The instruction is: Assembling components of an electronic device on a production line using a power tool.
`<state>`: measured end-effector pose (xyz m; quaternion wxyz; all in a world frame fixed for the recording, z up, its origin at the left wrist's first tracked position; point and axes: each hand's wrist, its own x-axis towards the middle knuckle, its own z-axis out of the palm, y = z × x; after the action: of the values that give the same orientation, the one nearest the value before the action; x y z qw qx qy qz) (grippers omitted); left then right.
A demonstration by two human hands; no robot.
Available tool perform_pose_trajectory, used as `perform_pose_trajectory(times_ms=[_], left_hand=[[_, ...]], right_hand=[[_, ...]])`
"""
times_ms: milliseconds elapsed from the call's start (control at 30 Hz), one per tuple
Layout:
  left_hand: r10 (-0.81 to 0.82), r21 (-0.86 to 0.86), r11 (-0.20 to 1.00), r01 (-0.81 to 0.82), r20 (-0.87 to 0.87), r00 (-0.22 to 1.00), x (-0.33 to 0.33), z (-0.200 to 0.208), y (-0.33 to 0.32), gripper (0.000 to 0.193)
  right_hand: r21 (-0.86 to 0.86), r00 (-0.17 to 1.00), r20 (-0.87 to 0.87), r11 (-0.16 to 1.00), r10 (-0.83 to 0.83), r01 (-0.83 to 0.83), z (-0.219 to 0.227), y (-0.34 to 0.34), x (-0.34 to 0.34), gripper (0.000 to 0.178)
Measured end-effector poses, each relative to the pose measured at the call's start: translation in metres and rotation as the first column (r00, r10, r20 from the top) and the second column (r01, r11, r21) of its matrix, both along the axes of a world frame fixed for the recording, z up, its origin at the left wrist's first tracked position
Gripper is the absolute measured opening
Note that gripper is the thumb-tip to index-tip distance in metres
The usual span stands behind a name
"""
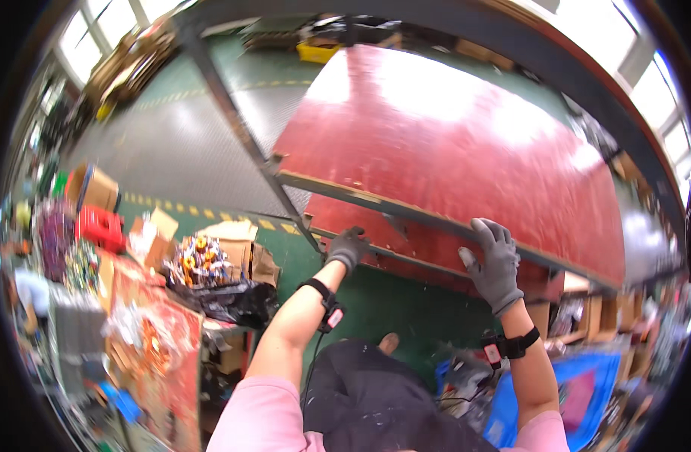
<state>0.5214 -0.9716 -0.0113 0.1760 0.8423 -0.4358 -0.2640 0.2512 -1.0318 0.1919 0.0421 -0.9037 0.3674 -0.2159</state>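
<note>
A metal rack carries a glossy red upper shelf board (451,143) and a red lower shelf board (421,241) beneath it. My right hand (499,275), in a grey glove, is at the front edge of the upper board with thumb and fingers apart. It holds nothing; whether its fingertips touch the edge I cannot tell. My left hand (348,248), gloved too, is by the front edge of the lower board, near the rack's upright post (244,135). Its fingers reach forward, slightly bent and blurred, with no object showing in them. Both wrists wear black straps with small devices.
To the left stand a worn red table (183,320), a box of mixed small parts (206,260), a black plastic bag (229,301) and a red crate (100,228). A blue bin (609,373) and cardboard boxes (605,316) are at the right. Green floor (360,320) lies below.
</note>
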Motion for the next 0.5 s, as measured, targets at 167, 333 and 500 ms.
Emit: perform_pose_trajectory(times_ms=[167,333,500], left_hand=[[0.104,-0.137,0.982,-0.132,-0.194,0.976,0.001,-0.02,-0.046,0.041],[0.12,-0.234,0.952,-0.199,-0.313,0.942,-0.005,-0.082,-0.085,0.04],[0.114,-0.268,0.921,-0.282,-0.508,0.854,-0.01,-0.076,-0.079,0.039]], right_hand=[[0.045,0.969,-0.181,0.986,0.168,-0.163,-0.044,-0.061,0.061,0.08],[-0.024,0.911,-0.372,0.979,0.178,-0.201,-0.055,-0.074,0.085,0.095],[-0.012,0.9,-0.4,0.98,0.175,-0.196,-0.053,-0.081,0.086,0.1]])
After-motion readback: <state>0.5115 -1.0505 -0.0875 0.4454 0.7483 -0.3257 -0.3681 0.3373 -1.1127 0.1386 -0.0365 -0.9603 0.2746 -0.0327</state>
